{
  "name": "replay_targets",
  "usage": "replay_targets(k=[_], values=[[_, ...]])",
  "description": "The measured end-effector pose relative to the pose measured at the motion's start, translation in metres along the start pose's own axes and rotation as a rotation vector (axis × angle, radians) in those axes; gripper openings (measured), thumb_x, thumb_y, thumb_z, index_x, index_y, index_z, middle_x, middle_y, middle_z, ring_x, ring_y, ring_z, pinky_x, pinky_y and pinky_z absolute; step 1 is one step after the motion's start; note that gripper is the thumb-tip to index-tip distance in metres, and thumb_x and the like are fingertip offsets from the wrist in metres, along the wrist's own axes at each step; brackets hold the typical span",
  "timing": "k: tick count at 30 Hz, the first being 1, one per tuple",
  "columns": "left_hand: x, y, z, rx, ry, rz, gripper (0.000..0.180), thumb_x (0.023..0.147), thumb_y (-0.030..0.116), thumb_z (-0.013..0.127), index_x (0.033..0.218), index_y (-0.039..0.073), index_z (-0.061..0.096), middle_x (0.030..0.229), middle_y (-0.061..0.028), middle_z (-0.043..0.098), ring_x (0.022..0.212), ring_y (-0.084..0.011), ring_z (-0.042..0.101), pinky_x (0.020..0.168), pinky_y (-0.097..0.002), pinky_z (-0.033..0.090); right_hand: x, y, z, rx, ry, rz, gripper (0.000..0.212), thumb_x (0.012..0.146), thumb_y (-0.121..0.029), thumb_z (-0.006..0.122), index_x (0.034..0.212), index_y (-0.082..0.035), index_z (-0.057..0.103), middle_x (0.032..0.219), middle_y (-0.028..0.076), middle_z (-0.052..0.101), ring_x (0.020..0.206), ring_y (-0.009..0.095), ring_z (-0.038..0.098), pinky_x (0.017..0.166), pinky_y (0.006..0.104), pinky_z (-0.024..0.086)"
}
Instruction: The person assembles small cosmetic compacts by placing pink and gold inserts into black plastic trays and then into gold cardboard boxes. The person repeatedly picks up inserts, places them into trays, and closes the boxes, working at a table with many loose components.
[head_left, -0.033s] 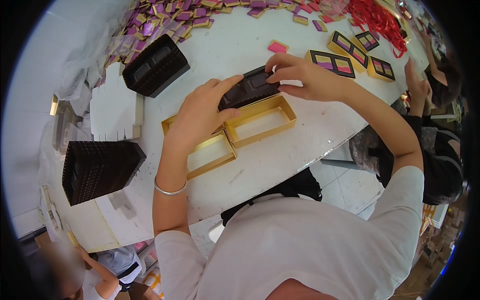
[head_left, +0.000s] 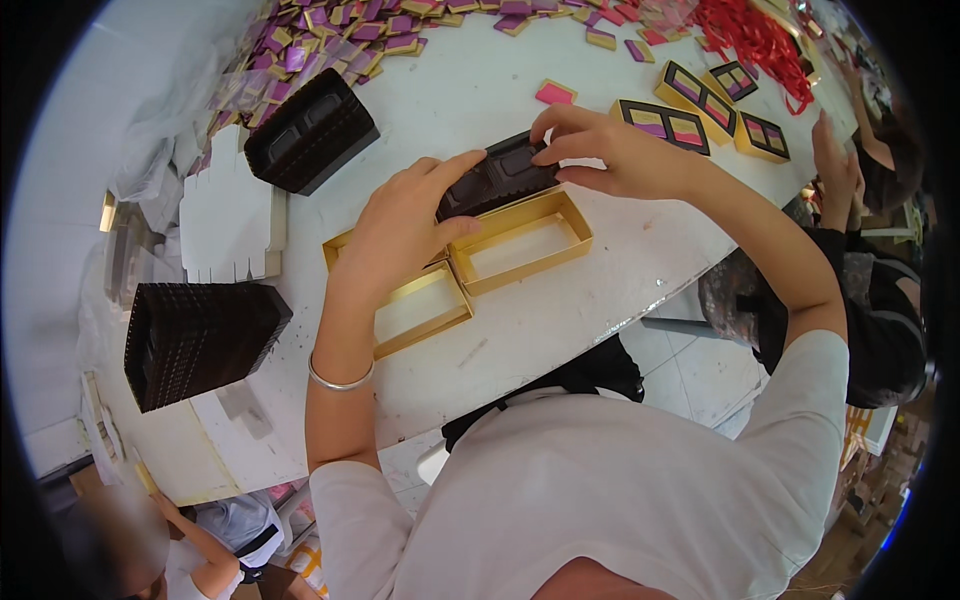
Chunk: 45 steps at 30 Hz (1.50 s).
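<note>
A dark plastic tray (head_left: 497, 180) is being gripped at both ends, left hand (head_left: 405, 225) and right hand (head_left: 610, 155) fingers curled around it, above an open gold box (head_left: 520, 240) on the white table (head_left: 470, 90).

Both bare forearms reach forward, elbows bent; the left hand (head_left: 405, 225) curls with thumb spread; the right hand (head_left: 610, 155) pinches with extended fingers.

Dark brown tray (head_left: 497, 178) seen over gold box frames (head_left: 520, 240); white table (head_left: 450, 90); wrappers (head_left: 330, 30) purple, pink and gold; red ribbons (head_left: 745, 35) noted
</note>
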<state>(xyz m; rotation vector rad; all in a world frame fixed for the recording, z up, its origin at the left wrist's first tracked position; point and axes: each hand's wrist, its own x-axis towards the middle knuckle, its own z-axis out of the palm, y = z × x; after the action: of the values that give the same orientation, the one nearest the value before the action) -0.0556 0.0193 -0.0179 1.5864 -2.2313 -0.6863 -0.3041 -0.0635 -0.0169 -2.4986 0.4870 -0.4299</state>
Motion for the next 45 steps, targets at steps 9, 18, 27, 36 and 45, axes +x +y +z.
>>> replay_targets(k=[9, 18, 27, 36, 45], values=[[-0.001, 0.001, -0.002, 0.006, -0.047, -0.054, 0.061, 0.073, 0.024, 0.072, 0.129, 0.017, 0.05, 0.107, -0.0104, 0.058, 0.093, -0.0268, 0.055, 0.079, -0.034, 0.045, -0.001, 0.001, 0.014, -0.519, -0.098, -0.176, 0.027, 0.079, -0.016, 0.064, 0.098, 0.003, 0.061, 0.114, 0.013, 0.054, 0.106, 0.029, 0.051, 0.09, 0.038, 0.043], [-0.015, 0.013, 0.015, 0.333, 0.249, 0.043, 0.07, 0.076, 0.039, 0.068, 0.135, 0.013, 0.041, 0.132, -0.0219, 0.039, 0.116, -0.038, 0.043, 0.096, -0.05, 0.034, 0.067, -0.032, 0.011, -0.301, 0.3, -0.227, 0.028, 0.079, -0.003, 0.062, 0.107, -0.004, 0.059, 0.119, 0.013, 0.055, 0.106, 0.031, 0.053, 0.082, 0.0393, 0.047], [-0.057, 0.036, 0.028, 0.298, -0.001, 0.245, 0.066, 0.069, 0.031, 0.075, 0.124, 0.004, 0.049, 0.129, -0.0165, 0.042, 0.129, -0.0308, 0.03, 0.107, -0.0549, 0.02, 0.193, -0.016, 0.042, -0.606, 0.207, -0.228, 0.007, 0.075, -0.001, 0.06, 0.082, -0.002, 0.059, 0.086, 0.009, 0.057, 0.088, 0.028, 0.054, 0.077, 0.0372, 0.046], [-0.055, 0.027, 0.041, 0.278, 0.087, 0.276, 0.067, 0.07, 0.021, 0.073, 0.129, 0.008, 0.044, 0.118, -0.0114, 0.049, 0.119, -0.0268, 0.042, 0.105, -0.0547, 0.022, 0.162, -0.054, 0.004, -0.069, 0.52, -0.102, 0.014, 0.081, -0.012, 0.062, 0.091, -0.001, 0.063, 0.092, 0.008, 0.06, 0.092, 0.021, 0.056, 0.077, 0.033, 0.045], [-0.057, 0.032, 0.034, 0.052, 0.059, 0.19, 0.081, 0.07, 0.016, 0.074, 0.138, 0.013, 0.031, 0.121, -0.0132, 0.05, 0.116, -0.029, 0.045, 0.108, -0.0497, 0.022, -0.045, -0.053, -0.022, 0.483, 0.205, 0.625, 0.032, 0.09, -0.033, 0.051, 0.1, -0.004, 0.062, 0.096, 0.007, 0.058, 0.082, 0.009, 0.054, 0.069, 0.022, 0.044]])
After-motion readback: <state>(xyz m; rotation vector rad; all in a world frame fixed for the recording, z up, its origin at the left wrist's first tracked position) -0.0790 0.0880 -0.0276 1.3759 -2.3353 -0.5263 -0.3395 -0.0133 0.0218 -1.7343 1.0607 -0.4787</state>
